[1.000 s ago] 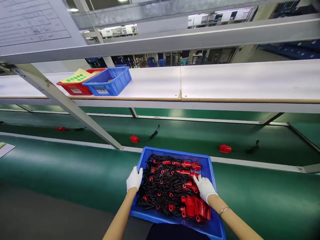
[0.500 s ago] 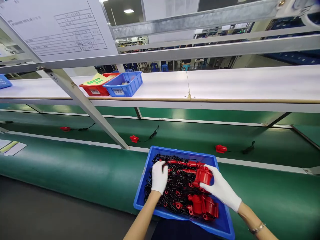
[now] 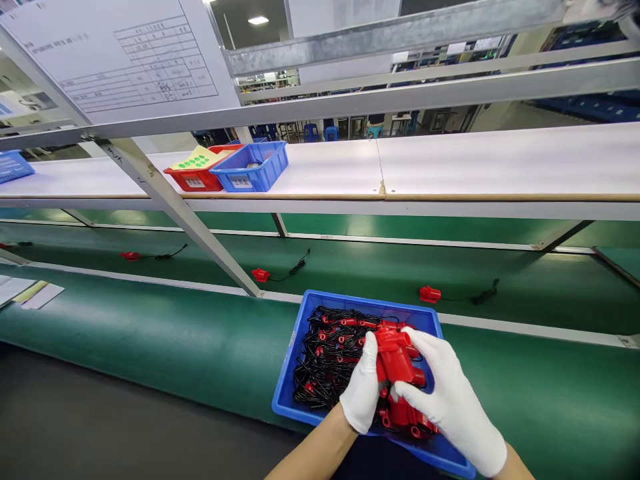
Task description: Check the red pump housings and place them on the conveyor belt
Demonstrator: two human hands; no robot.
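A red plastic housing (image 3: 397,360) with a short tube-like end is raised over the blue bin (image 3: 287,377), between my two white-gloved hands. My left hand (image 3: 363,387) is closed on its left side, thumb up along the edge. From the right, my right hand (image 3: 450,393) grips the same housing, with thumb and fingers on either side. Beneath them the bin holds coiled black cables (image 3: 320,373) with small red fittings. More red housings (image 3: 407,417) lie in its right part, partly hidden by my hands.
Behind the bin, red parts with black cords lie spaced along a green conveyor belt (image 3: 350,267), one red part (image 3: 430,294) at the right. A white shelf (image 3: 450,163) above carries a small blue bin (image 3: 253,175) and a red bin (image 3: 195,179). A slanted metal post (image 3: 185,223) stands left.
My left hand has moved right, from over the cables onto the red housing. My right hand has lifted the housing from the others in the bin. The parts on the belt have shifted slightly left.
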